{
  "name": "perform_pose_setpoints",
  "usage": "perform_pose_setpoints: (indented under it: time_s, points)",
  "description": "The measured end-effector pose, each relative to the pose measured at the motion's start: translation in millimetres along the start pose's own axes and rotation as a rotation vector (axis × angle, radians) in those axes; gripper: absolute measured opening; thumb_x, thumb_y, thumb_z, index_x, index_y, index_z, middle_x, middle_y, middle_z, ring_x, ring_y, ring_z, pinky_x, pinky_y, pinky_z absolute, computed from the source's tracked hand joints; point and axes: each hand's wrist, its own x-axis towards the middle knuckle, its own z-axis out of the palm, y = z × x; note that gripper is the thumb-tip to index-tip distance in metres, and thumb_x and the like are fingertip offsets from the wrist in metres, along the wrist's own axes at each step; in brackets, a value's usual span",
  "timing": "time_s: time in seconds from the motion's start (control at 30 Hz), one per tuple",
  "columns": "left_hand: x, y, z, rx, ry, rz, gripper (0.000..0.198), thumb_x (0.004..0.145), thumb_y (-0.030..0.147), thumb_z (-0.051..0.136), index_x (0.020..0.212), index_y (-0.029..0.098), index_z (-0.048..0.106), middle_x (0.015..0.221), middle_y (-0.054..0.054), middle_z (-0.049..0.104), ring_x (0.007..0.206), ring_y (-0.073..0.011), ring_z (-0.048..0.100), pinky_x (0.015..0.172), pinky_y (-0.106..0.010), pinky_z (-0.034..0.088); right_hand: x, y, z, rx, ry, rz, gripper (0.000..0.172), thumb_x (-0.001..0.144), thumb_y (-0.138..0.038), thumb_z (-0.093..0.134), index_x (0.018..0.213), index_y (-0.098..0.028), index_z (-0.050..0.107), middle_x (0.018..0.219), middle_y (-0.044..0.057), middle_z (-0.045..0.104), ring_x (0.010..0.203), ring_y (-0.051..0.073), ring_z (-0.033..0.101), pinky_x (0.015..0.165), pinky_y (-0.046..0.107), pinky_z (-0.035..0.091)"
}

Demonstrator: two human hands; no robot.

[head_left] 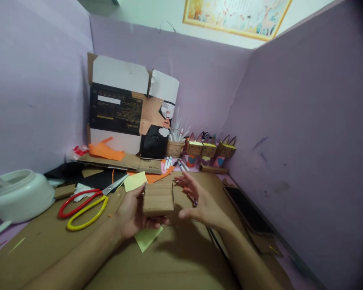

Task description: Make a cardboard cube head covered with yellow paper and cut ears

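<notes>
My left hand (130, 213) grips a small brown cardboard block (158, 198) with ridged top, held just above the cardboard sheet (175, 257) covering the desk. My right hand (199, 201) hovers beside the block's right edge with its fingers spread and nothing in it. A yellow-green paper piece (147, 237) lies under the left hand, and another one (135, 180) lies just beyond the block.
Red and yellow-handled scissors (84, 203) lie left of my hands, next to a white pot (16, 197). An open cardboard box (124, 108), orange paper (104, 151), a basket of pens (175, 147) and small cardboard figures (210, 150) stand at the back. A dark phone (246, 203) lies right.
</notes>
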Motion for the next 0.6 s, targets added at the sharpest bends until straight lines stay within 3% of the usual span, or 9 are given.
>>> perform_pose_setpoints:
  time_s: [0.07,0.17,0.27,0.33,0.43,0.5,0.6]
  points:
    - [-0.4,-2.6,2.2,-0.007,-0.013,0.03,0.054,0.081,0.054,0.036,0.111,0.013,0.055,0.087,-0.017,0.069,0.063,-0.0292,0.066,0.048,-0.032,0.048,-3.3,-1.5,17.1,0.08,-0.032,0.004,0.104,0.046,-0.027,0.083,0.135,-0.024,0.03,0.131,0.012,0.046,0.121,0.027,0.041,0.1,0.045,0.028]
    - [-1.2,-5.9,6.0,0.008,-0.017,0.042,0.054,0.082,0.053,0.034,0.112,0.013,0.055,0.086,-0.017,0.069,0.063,-0.028,0.066,0.047,-0.031,0.047,-4.2,1.9,33.6,0.172,-0.01,0.032,0.089,0.05,-0.022,0.081,0.127,-0.022,0.037,0.128,0.012,0.046,0.118,0.027,0.043,0.097,0.044,0.034]
    - [-2.6,-1.4,6.0,0.084,-0.025,0.005,0.056,0.082,0.056,0.032,0.107,0.012,0.057,0.083,-0.017,0.068,0.063,-0.028,0.066,0.046,-0.03,0.046,-3.5,4.5,34.2,0.196,0.027,0.041,0.076,0.05,-0.02,0.078,0.118,-0.021,0.045,0.124,0.011,0.048,0.113,0.026,0.048,0.095,0.042,0.037]
    - [-4.7,8.0,-0.2,0.187,0.042,0.056,0.05,0.081,0.053,0.037,0.101,0.013,0.058,0.078,-0.014,0.067,0.058,-0.0248,0.064,0.042,-0.028,0.044,-2.3,4.7,28.6,0.206,0.091,0.056,0.073,0.05,-0.021,0.078,0.115,-0.02,0.045,0.12,0.011,0.05,0.109,0.025,0.05,0.093,0.042,0.039]
    - [-10.7,24.2,-17.6,0.486,0.342,0.361,0.026,0.074,0.037,0.057,0.087,0.015,0.061,0.069,-0.007,0.064,0.045,-0.0147,0.053,0.037,-0.022,0.036,0.7,6.0,18.4,0.232,0.212,0.143,0.071,0.051,-0.024,0.076,0.114,-0.018,0.044,0.114,0.012,0.053,0.103,0.025,0.054,0.088,0.041,0.043]
    - [-16.0,29.2,-27.5,0.823,0.505,0.49,0.016,0.064,0.029,0.067,0.073,0.016,0.062,0.063,-0.004,0.061,0.046,-0.0134,0.05,0.04,-0.021,0.034,2.8,8.6,14.2,0.231,0.249,0.19,0.071,0.049,-0.024,0.077,0.112,-0.017,0.044,0.113,0.012,0.054,0.101,0.025,0.055,0.087,0.041,0.045]
    - [-23.3,23.2,-28.8,1.399,0.524,0.352,0.019,0.059,0.031,0.069,0.071,0.017,0.065,0.063,-0.004,0.061,0.06,-0.02,0.055,0.052,-0.027,0.038,4.6,12.9,13.8,0.236,0.263,0.198,0.07,0.047,-0.021,0.078,0.109,-0.019,0.046,0.111,0.011,0.055,0.099,0.025,0.056,0.087,0.041,0.046]
